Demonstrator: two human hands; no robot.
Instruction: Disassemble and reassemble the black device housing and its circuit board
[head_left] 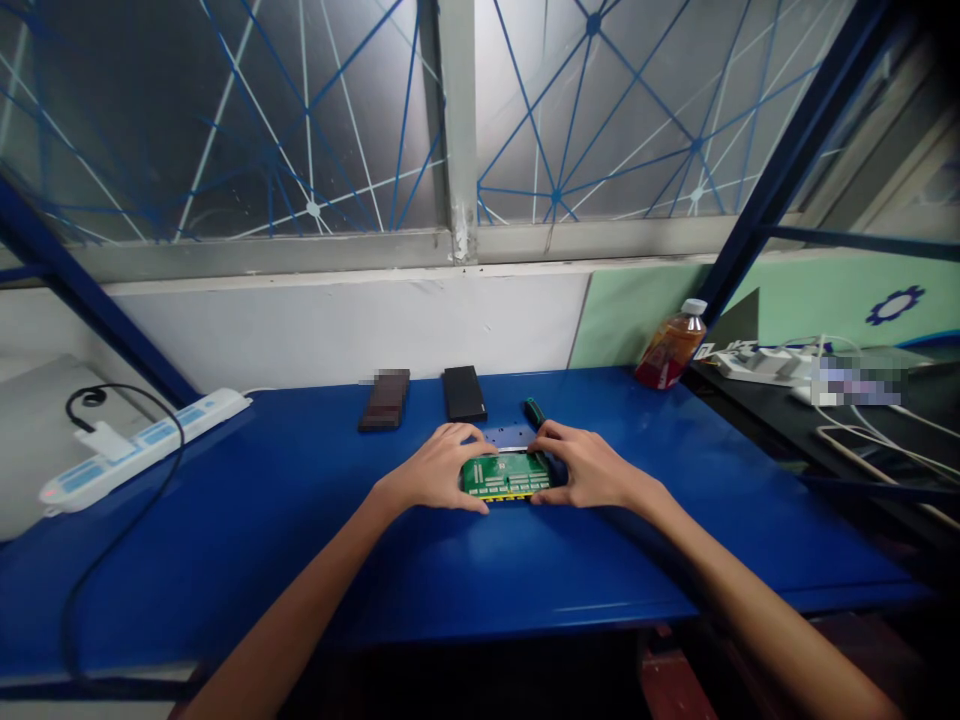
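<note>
A green circuit board [504,474] with a yellow strip along its near edge is between my two hands, at the middle of the blue table. My left hand [442,468] grips its left end, thumb at the near edge and fingers at the far edge. On the right end, my right hand [577,466] holds it the same way. Just behind the board lies a flat plate [510,435] with small holes, partly hidden by the board and fingers. Past my right fingers rests a dark tool handle with green marks [534,411].
Behind my hands lie a black flat box [465,393] and a dark phone-like slab [385,400]. A white power strip [150,450] with a black cable is at left. A drink bottle [671,345] stands at back right, near a blue frame post [772,190].
</note>
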